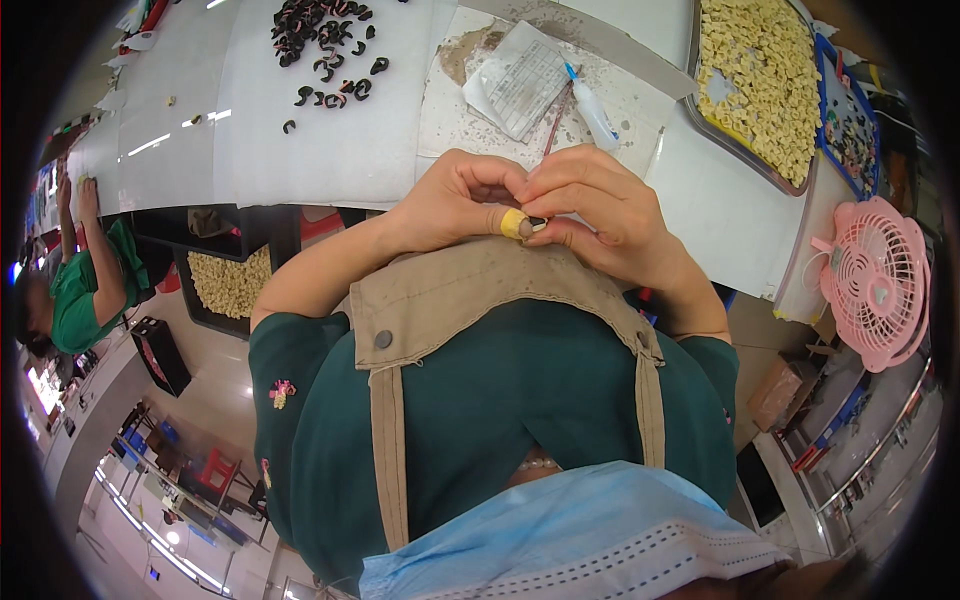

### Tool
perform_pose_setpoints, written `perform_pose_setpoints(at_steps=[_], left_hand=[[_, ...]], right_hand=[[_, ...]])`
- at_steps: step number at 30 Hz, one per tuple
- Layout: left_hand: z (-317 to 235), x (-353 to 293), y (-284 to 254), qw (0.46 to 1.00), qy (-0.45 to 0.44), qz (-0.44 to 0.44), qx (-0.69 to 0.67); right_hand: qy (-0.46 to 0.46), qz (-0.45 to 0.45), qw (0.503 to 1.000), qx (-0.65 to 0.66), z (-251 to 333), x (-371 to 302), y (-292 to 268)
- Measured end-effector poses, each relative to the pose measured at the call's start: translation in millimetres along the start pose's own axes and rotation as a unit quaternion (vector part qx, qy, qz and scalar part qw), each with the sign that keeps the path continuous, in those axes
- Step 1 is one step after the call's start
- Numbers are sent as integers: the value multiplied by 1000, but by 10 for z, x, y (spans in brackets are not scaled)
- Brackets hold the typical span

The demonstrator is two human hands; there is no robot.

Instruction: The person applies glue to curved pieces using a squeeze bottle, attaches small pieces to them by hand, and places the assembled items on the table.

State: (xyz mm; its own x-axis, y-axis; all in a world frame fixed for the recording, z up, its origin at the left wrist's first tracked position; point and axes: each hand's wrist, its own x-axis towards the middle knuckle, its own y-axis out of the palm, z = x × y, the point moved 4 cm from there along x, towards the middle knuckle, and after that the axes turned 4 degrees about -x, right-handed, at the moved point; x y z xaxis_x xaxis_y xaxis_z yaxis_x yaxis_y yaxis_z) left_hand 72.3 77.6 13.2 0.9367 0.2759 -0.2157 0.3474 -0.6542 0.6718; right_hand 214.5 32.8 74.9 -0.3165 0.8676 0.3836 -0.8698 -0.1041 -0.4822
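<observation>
My left hand (455, 200) and my right hand (605, 210) meet just above my chest, in front of the white table's edge. Together they pinch a small dark part (537, 223) between their fingertips. The thumb of my left hand is wrapped in yellow tape (512, 222) and presses against that part. The fingers of both hands curl tightly around it and hide most of it. My beige apron (480, 285) lies directly beneath the hands.
On the white table (330, 150) lie a heap of black curved parts (325, 40), a clear bag with paper (520, 80) and a small squeeze bottle (595, 110). A tray of cream parts (760, 80) and a pink fan (880, 280) are at right. Another person in green (80, 290) is at left.
</observation>
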Motion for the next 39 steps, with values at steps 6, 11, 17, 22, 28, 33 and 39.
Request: perform_pose_setpoints(at_steps=[6, 11, 17, 22, 28, 33, 39], left_hand=[[32, -42, 49, 999, 8, -51, -15], [53, -70, -68, 992, 119, -50, -13], [150, -126, -11, 954, 40, -59, -292], [209, -120, -13, 948, 49, -62, -309], [223, -107, 8, 947, 39, -66, -313], [252, -100, -1, 943, 29, -76, -321], [181, -199, -106, 943, 44, -62, -323]], right_hand=[[-8, 5, 999, -35, -20, 20, 30], [66, -64, 996, -3, -43, 13, 94], [63, -89, 993, -50, -44, 30, 167], [27, -100, 991, -84, -64, 49, 186], [19, -100, 990, -101, -82, 31, 175], [11, -105, 987, -118, -105, 34, 211], [15, -96, 991, -97, -102, 54, 278]])
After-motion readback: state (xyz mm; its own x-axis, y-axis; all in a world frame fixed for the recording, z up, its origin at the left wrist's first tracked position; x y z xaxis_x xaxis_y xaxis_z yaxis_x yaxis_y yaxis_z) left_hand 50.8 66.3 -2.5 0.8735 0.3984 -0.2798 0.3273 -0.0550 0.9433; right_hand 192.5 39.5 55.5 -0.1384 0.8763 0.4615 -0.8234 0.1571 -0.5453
